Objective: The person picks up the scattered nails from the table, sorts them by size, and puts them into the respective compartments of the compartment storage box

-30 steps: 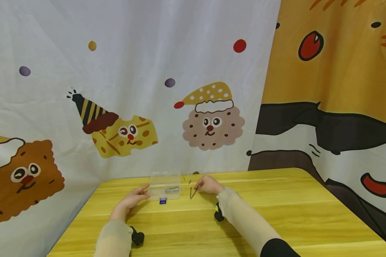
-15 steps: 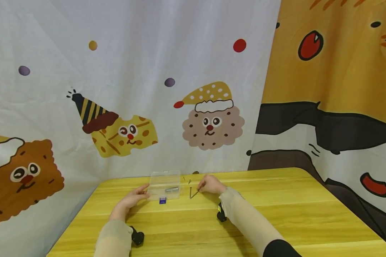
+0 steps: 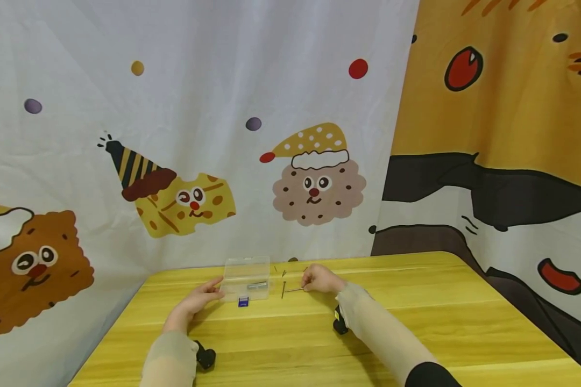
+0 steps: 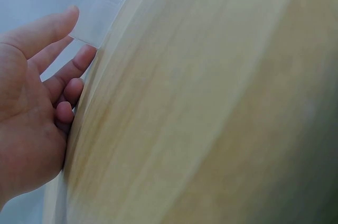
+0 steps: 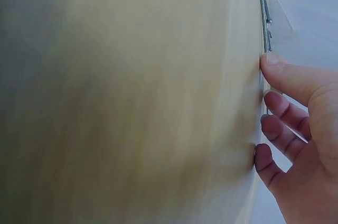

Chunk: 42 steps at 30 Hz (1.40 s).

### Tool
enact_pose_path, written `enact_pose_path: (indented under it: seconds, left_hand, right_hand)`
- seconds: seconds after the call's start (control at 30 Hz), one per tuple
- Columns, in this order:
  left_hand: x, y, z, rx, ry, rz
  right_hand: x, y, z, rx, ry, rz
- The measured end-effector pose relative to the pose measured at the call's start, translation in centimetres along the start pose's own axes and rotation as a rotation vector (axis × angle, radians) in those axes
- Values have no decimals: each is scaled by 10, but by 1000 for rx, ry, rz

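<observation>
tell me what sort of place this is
Probably an indoor filming corner, though I can't be sure: there's a wood-grain table in front of a cartoon-printed curtain, plus black wrist-worn devices.

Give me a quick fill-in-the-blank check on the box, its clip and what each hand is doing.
1. The lid of the clear box stands ___.
2. The clip at the front edge of the box is coloured ___.
3. In the head view, the left hand is at the box's ___ side.
4. The right hand pinches one end of a thin rod made of ___.

Missing words: open; blue; left; metal.
</observation>
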State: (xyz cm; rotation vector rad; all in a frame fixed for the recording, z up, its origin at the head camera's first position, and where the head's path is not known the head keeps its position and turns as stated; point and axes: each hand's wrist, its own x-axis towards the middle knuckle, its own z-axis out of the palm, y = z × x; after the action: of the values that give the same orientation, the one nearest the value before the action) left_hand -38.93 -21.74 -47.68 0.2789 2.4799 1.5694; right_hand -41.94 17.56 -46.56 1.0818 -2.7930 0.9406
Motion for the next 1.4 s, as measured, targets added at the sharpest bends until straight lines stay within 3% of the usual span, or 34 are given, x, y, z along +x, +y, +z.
enact_pose_path:
  seconds: [0.2,0.43,0.8,1.4]
  left_hand:
    - [-2,3,0,0,-1,-3]
    - [-2,1,0,0,8,4]
    - [4,-2,-2,10,3,12]
    - [-1,5,0,5,-9,-10]
  right_hand:
    - [-5,3,-1,-44,-3,46]
    - [-10,5,-7,-7,3,72]
    - [-14,-11,-30,44,46,186]
    - [-9,-14,-45,80,92,223]
